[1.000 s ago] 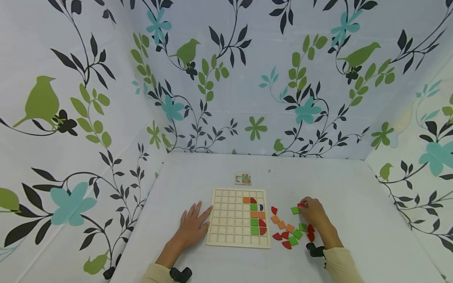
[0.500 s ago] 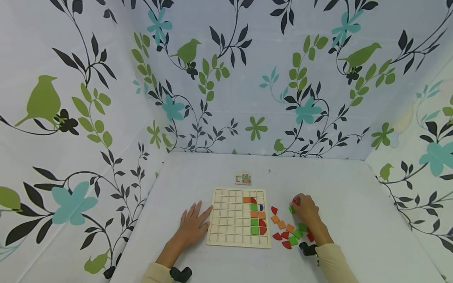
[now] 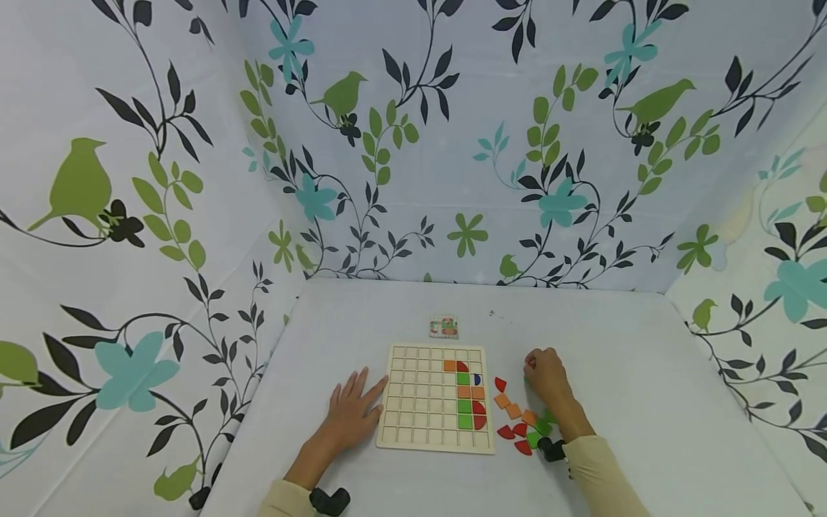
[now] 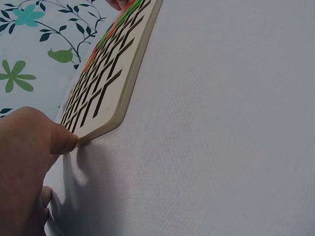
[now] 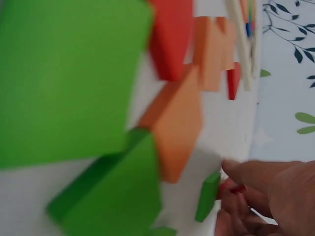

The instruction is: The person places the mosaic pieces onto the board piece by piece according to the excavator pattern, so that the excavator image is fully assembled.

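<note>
A pale wooden grid board [image 3: 413, 416] lies on the white table. Colored pieces fill part of its right side, among them an orange square [image 3: 449, 365] and a blue half-round [image 3: 477, 379]. My left hand [image 3: 351, 409] lies flat with spread fingers at the board's left edge; its thumb [image 4: 63, 140] touches a corner in the left wrist view. Right of the board and above the loose pieces, my right hand [image 3: 548, 373] pinches a red piece [image 5: 228, 188], mostly hidden by the fingers. A green square [image 5: 208, 196] stands out right beside those fingertips in the right wrist view.
Loose red quarter-rounds [image 3: 523, 447], orange squares [image 3: 502, 401] and green squares [image 3: 533, 439] lie scattered right of the board, some under my right wrist. A small printed card [image 3: 444, 327] lies beyond the board. Patterned cloth [image 3: 400, 215] hangs behind and beside the table.
My right hand has moved left and a little farther from the body with the red piece. The green square near it has dropped out of sight in the head view. My left hand has stayed still.
</note>
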A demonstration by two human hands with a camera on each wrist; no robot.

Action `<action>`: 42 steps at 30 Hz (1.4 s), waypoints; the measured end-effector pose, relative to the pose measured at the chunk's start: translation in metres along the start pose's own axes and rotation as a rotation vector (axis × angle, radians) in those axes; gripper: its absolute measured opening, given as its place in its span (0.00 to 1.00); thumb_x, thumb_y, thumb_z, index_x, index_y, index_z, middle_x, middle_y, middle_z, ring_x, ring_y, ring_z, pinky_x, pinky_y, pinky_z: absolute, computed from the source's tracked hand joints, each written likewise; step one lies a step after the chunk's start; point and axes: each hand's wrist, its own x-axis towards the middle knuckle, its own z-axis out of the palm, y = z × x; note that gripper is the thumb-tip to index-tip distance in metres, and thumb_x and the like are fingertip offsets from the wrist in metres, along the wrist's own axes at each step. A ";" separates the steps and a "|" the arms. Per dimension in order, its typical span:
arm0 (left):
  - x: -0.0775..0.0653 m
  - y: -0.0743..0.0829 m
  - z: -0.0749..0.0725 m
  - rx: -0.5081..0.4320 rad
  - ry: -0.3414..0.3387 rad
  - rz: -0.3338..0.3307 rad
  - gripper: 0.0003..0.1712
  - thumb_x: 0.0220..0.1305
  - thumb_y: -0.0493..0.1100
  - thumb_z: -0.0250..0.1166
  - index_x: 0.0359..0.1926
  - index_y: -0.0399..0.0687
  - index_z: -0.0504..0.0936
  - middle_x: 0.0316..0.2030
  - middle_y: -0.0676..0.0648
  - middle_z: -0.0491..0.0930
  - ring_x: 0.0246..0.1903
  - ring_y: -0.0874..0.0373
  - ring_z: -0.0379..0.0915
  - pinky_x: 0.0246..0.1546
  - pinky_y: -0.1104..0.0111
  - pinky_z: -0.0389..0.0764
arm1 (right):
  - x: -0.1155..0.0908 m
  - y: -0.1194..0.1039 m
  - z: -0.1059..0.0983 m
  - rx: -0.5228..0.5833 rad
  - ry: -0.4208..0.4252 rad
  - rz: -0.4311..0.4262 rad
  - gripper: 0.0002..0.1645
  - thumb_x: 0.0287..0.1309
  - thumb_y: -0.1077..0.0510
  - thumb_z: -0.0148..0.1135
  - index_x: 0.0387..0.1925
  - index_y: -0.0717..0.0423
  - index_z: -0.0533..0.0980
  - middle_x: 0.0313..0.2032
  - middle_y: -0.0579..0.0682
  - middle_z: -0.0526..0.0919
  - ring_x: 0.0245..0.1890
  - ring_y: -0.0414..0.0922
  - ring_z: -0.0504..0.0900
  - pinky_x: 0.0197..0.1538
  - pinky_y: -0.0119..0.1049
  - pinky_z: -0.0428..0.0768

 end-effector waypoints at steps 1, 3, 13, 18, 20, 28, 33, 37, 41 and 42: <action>0.000 0.001 0.000 0.008 -0.007 -0.006 0.32 0.78 0.51 0.56 0.80 0.56 0.67 0.82 0.32 0.53 0.81 0.30 0.43 0.75 0.29 0.43 | 0.000 -0.002 0.000 0.009 -0.022 0.016 0.12 0.66 0.65 0.69 0.44 0.72 0.81 0.38 0.62 0.77 0.37 0.52 0.78 0.42 0.46 0.82; 0.000 0.003 -0.002 0.015 -0.022 -0.014 0.32 0.78 0.50 0.56 0.80 0.56 0.67 0.82 0.32 0.53 0.81 0.30 0.43 0.75 0.29 0.43 | 0.000 -0.005 -0.003 0.025 -0.067 0.039 0.18 0.65 0.62 0.71 0.50 0.72 0.80 0.40 0.63 0.78 0.39 0.53 0.78 0.45 0.48 0.83; 0.000 0.001 0.000 0.035 -0.007 -0.018 0.32 0.78 0.50 0.57 0.79 0.56 0.68 0.82 0.34 0.54 0.81 0.31 0.44 0.75 0.30 0.45 | 0.005 0.005 -0.013 -0.019 -0.191 -0.057 0.14 0.68 0.65 0.68 0.51 0.66 0.80 0.46 0.62 0.79 0.46 0.55 0.80 0.55 0.56 0.82; 0.001 0.003 -0.003 0.047 -0.043 -0.047 0.32 0.79 0.51 0.56 0.80 0.57 0.67 0.83 0.35 0.51 0.82 0.33 0.42 0.77 0.32 0.43 | 0.007 0.007 -0.008 0.012 -0.189 -0.050 0.16 0.67 0.61 0.71 0.51 0.66 0.79 0.45 0.59 0.79 0.46 0.53 0.79 0.57 0.55 0.82; 0.001 0.003 -0.003 0.045 -0.035 -0.038 0.32 0.79 0.50 0.56 0.80 0.56 0.67 0.82 0.34 0.52 0.82 0.32 0.43 0.76 0.31 0.44 | 0.007 0.006 -0.006 0.022 -0.199 -0.030 0.19 0.67 0.60 0.72 0.53 0.66 0.79 0.48 0.60 0.79 0.48 0.54 0.79 0.60 0.55 0.82; 0.002 0.002 -0.004 0.044 -0.030 -0.033 0.32 0.79 0.50 0.56 0.80 0.57 0.67 0.82 0.34 0.53 0.82 0.32 0.43 0.76 0.31 0.44 | 0.009 0.001 0.001 0.006 -0.212 -0.076 0.16 0.68 0.62 0.70 0.53 0.63 0.80 0.47 0.57 0.78 0.46 0.51 0.77 0.59 0.51 0.82; 0.002 0.002 -0.005 0.058 -0.049 -0.042 0.33 0.79 0.51 0.55 0.81 0.58 0.66 0.83 0.35 0.51 0.82 0.33 0.42 0.77 0.32 0.44 | 0.009 -0.002 0.006 -0.011 -0.199 -0.093 0.14 0.68 0.59 0.71 0.51 0.60 0.81 0.43 0.54 0.77 0.44 0.50 0.76 0.56 0.48 0.83; 0.002 0.002 -0.005 0.054 -0.047 -0.040 0.32 0.79 0.51 0.55 0.81 0.57 0.66 0.83 0.35 0.52 0.82 0.32 0.42 0.76 0.31 0.44 | 0.009 -0.005 0.009 -0.029 -0.198 -0.090 0.14 0.68 0.58 0.71 0.50 0.60 0.81 0.43 0.54 0.77 0.45 0.50 0.76 0.57 0.49 0.83; 0.001 0.002 -0.005 0.055 -0.052 -0.049 0.32 0.79 0.51 0.55 0.81 0.58 0.66 0.83 0.35 0.51 0.82 0.33 0.42 0.77 0.32 0.44 | 0.008 -0.009 0.013 -0.026 -0.168 -0.107 0.13 0.69 0.58 0.71 0.49 0.61 0.80 0.44 0.56 0.77 0.45 0.50 0.76 0.58 0.50 0.83; 0.001 0.002 -0.005 0.057 -0.052 -0.050 0.32 0.79 0.51 0.55 0.81 0.58 0.66 0.83 0.36 0.52 0.82 0.33 0.42 0.77 0.32 0.44 | 0.008 -0.010 0.014 -0.017 -0.161 -0.109 0.13 0.69 0.58 0.70 0.49 0.61 0.80 0.44 0.56 0.77 0.45 0.51 0.77 0.58 0.50 0.83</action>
